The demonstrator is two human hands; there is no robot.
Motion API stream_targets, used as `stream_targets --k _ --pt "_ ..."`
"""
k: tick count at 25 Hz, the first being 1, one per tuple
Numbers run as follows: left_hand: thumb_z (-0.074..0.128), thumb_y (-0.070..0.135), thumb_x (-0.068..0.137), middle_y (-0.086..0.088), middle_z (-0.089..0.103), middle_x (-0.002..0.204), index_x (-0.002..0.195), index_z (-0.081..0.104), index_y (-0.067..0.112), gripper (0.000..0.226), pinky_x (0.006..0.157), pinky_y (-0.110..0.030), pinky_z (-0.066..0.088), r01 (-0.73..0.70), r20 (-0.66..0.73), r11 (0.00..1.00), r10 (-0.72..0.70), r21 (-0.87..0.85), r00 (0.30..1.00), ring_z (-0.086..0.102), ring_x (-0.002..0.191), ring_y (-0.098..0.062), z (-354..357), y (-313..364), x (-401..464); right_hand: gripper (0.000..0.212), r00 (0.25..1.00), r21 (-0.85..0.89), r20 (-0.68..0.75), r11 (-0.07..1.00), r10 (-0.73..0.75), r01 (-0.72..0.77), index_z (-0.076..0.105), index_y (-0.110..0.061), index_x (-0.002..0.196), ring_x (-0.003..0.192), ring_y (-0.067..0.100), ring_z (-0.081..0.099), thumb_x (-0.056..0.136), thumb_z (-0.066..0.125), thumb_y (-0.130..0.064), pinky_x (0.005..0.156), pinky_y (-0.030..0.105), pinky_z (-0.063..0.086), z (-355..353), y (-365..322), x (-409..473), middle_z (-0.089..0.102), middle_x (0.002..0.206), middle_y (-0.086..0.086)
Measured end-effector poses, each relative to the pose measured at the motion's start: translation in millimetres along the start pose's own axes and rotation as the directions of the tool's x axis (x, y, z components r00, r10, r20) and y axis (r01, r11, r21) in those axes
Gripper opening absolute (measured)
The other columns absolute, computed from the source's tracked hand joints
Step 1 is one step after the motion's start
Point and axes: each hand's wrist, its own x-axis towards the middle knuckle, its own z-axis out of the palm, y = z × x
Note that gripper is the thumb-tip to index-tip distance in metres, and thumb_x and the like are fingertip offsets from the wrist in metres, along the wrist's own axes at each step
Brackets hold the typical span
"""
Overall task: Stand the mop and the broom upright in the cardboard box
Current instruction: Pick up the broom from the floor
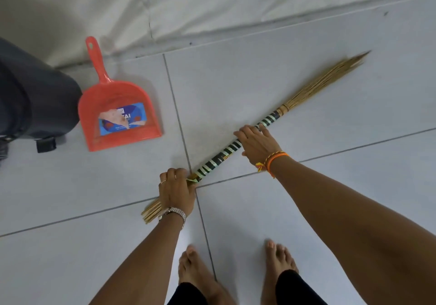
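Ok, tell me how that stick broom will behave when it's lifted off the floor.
The broom is probably light, being a thin bundle of dry sticks. Its taped middle should stay fairly stiff, while the loose far tips likely flex and droop. With the left hand closed near the butt end and the right hand on the tape, it should lift level.

Even, soft, diffuse light over the pale tiled floor, with no glare. Faint shadows lie under the arms and beside the red dustpan. Wide-angle distortion bends the tile joints toward the edges. The upper left corner is dim and blurred.
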Motion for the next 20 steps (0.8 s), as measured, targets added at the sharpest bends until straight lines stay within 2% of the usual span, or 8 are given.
stream_targets --k 2,5,8,10,12,14,18,20 --pt "0.075 0.036 0.085 -0.004 0.065 0.115 0.116 0.064 0.020 0.037 0.086 -0.040 0.048 -0.017 -0.005 1.000 0.017 -0.023 1.000 0.053 0.110 -0.029 12 -11 7 0.047 0.999 -0.069 -0.033 0.997 -0.028 0.025 0.044 -0.015 0.126 0.117 0.032 0.051 0.083 0.063 -0.021 0.103 0.051 0.040 9 3 11 0.051 0.126 0.010" --pt "0.073 0.031 0.087 -0.005 0.066 0.113 0.116 0.066 0.017 0.032 0.085 -0.040 0.049 -0.070 -0.035 0.997 0.069 -0.017 0.997 0.055 0.106 -0.029 21 -19 9 0.027 0.995 -0.151 -0.062 0.986 -0.074 0.064 0.053 -0.014 0.109 0.096 0.030 0.056 0.083 0.058 -0.010 0.083 0.045 0.045 9 6 20 0.057 0.107 0.010" --pt "0.077 0.019 0.084 -0.008 0.066 0.110 0.116 0.070 0.016 0.032 0.085 -0.044 0.051 -0.073 -0.242 0.997 0.073 0.006 0.968 0.055 0.105 -0.033 7 -21 12 0.024 0.994 -0.123 -0.031 0.988 -0.100 0.096 0.054 -0.013 0.106 0.093 0.030 0.057 0.083 0.060 -0.011 0.075 0.042 0.048 -4 6 21 0.058 0.104 0.010" --pt "0.074 0.014 0.086 -0.009 0.063 0.120 0.123 0.068 0.016 0.038 0.103 -0.046 0.046 -0.065 -0.387 0.998 0.057 -0.008 0.921 0.052 0.118 -0.036 -20 -13 15 0.027 0.996 -0.020 -0.031 0.997 -0.081 0.081 0.051 -0.013 0.110 0.098 0.030 0.055 0.085 0.059 -0.012 0.075 0.042 0.049 -26 5 16 0.055 0.108 0.011" --pt "0.064 0.014 0.091 -0.012 0.052 0.144 0.135 0.061 0.018 0.045 0.124 -0.045 0.021 -0.045 -0.472 0.997 0.007 -0.069 0.882 0.037 0.142 -0.039 -62 3 13 0.028 0.998 0.092 -0.017 0.994 -0.062 0.063 0.048 -0.012 0.112 0.100 0.030 0.053 0.086 0.060 -0.013 0.074 0.044 0.049 -57 4 4 0.052 0.111 0.010" --pt "0.052 0.017 0.096 -0.013 0.032 0.163 0.145 0.051 0.018 0.050 0.128 -0.044 0.000 -0.082 -0.535 0.985 -0.012 -0.152 0.845 0.015 0.154 -0.041 -116 24 8 0.028 0.999 0.188 -0.006 0.981 -0.050 0.050 0.047 -0.012 0.111 0.100 0.030 0.052 0.087 0.060 -0.013 0.070 0.045 0.050 -98 3 -13 0.050 0.109 0.009" --pt "0.049 0.027 0.100 -0.013 0.006 0.169 0.157 0.032 0.013 0.061 0.126 -0.048 -0.009 -0.231 -0.667 0.953 0.044 -0.195 0.744 0.001 0.155 -0.046 -244 67 -19 0.025 0.999 0.358 -0.015 0.933 -0.036 0.039 0.048 -0.014 0.105 0.094 0.031 0.054 0.084 0.063 -0.012 0.068 0.046 0.052 -197 -5 -58 0.051 0.103 0.008" --pt "0.054 0.032 0.097 -0.023 0.002 0.167 0.159 0.018 0.007 0.076 0.125 -0.046 -0.013 -0.235 -0.728 0.944 -0.008 -0.231 0.686 -0.002 0.154 -0.048 -314 91 -42 0.025 0.999 0.433 -0.040 0.900 -0.029 0.044 0.050 -0.014 0.103 0.092 0.032 0.056 0.082 0.064 -0.011 0.070 0.045 0.051 -256 -12 -85 0.053 0.102 0.009"
